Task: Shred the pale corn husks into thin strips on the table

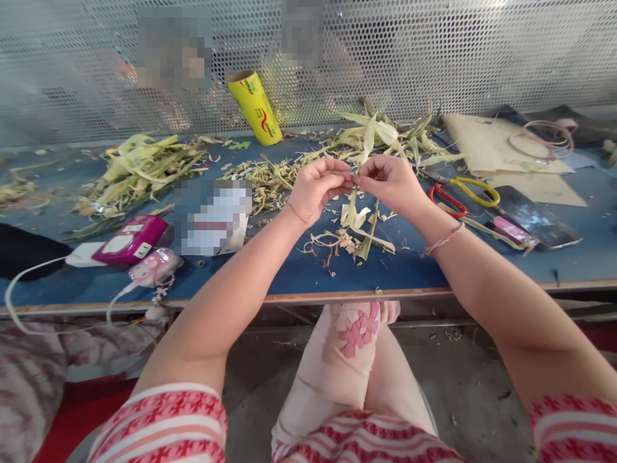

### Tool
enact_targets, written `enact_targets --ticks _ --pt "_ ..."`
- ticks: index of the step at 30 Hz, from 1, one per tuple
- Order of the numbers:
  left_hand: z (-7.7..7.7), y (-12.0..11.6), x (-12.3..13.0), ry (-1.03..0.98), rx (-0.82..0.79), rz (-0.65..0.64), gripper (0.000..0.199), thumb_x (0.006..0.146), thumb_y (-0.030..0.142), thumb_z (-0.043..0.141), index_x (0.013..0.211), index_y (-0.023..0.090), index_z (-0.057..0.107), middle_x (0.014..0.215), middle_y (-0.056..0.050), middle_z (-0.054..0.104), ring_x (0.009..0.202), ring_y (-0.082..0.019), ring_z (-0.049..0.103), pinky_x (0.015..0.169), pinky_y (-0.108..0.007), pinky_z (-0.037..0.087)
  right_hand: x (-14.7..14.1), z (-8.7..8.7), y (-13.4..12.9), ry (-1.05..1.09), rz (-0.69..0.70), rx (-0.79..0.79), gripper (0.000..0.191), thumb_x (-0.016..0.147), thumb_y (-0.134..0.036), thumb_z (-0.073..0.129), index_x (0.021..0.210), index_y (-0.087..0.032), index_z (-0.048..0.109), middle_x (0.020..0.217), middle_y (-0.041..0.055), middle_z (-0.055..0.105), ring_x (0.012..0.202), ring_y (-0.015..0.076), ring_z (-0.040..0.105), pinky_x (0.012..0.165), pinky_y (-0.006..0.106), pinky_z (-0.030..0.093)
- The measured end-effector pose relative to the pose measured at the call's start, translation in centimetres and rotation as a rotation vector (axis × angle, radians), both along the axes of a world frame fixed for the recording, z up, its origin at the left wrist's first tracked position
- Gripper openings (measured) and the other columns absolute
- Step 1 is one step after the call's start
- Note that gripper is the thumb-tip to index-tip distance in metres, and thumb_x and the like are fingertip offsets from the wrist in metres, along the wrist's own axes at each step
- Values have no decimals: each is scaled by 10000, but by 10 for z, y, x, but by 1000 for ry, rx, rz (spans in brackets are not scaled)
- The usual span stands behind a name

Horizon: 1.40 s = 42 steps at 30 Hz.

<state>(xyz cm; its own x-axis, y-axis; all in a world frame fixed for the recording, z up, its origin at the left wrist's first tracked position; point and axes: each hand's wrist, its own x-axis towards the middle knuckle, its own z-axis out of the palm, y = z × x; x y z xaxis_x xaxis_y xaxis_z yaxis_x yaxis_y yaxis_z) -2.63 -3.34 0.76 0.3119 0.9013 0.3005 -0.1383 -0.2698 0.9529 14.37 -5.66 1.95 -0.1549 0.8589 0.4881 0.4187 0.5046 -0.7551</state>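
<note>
Both hands meet over the middle of the blue table, fingertips nearly touching. A pale green plant strip [369, 140] sticks up between them, and more of it hangs below. My left hand [321, 188] has its thumb and fingers pinched on the strip. From the other side my right hand [391, 183] pinches it too, close to the left fingertips. The exact spot gripped is small and partly hidden by the fingers. Beneath the hands lie dry scraps and a green stalk [370, 235]. Behind them spreads a pile of loose leafy strips [424, 145].
A yellow roll [258, 109] stands near the perforated metal screen [434, 58]. Left are a leaf heap [144, 164], a magenta box [131, 239] and cables. Right are scissors with red and yellow handles [475, 191], a phone [540, 218] and brown paper [501, 145]. The table edge [308, 297] is near.
</note>
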Motion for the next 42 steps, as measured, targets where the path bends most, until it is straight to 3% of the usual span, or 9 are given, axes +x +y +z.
enact_targets --ticks 12,42 --pt "3 4 -5 -33 -51 -99 195 728 112 719 910 135 652 796 -19 703 781 -135 715 800 -305 609 3 -1 6 131 154 -108 321 701 -411 760 697 -173 546 626 -16 512 593 94 455 547 263 359" --pt "2 2 -2 -3 -14 -27 153 751 160 738 875 134 652 732 -6 674 749 -124 706 769 -291 609 4 -3 6 103 152 -106 363 711 -468 762 679 -181 541 629 -8 505 630 111 475 551 263 370"
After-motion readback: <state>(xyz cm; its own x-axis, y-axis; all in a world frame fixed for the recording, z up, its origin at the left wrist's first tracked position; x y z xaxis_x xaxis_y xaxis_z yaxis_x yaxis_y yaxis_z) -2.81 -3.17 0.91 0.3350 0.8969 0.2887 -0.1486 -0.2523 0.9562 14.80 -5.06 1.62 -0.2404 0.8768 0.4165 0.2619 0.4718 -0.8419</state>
